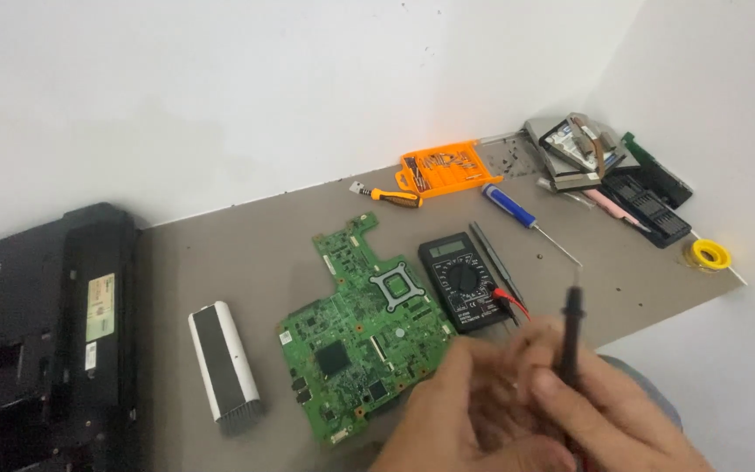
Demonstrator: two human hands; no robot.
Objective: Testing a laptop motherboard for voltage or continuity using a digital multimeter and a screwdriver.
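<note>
Gripping a black multimeter probe point(572, 336) upright, the right hand point(605, 411) is seen at the five o'clock edge of the view, its fingers closed narrowly around the probe's shaft with the tip pointed toward twelve o'clock. The left hand point(456, 411) is held just beside it at six o'clock, blurred; its fingers are curled toward the right hand, but whether anything is pinched cannot be told. A green circuit board point(364, 332) is laid flat on the grey table point(246, 253), just at eleven o'clock of the hands. A black multimeter point(463, 280) is placed touching the board's three o'clock edge, with red and black leads running from it toward the hands. Black tweezers point(495, 262) lie beside the meter. At nine o'clock of the board a white and black battery pack point(223, 363) is set, and farther out a black laptop shell point(41, 341). Toward one o'clock an orange bit case point(440, 168), a blue screwdriver point(517, 214) and a yellow solder reel point(709, 254) are found.
</note>
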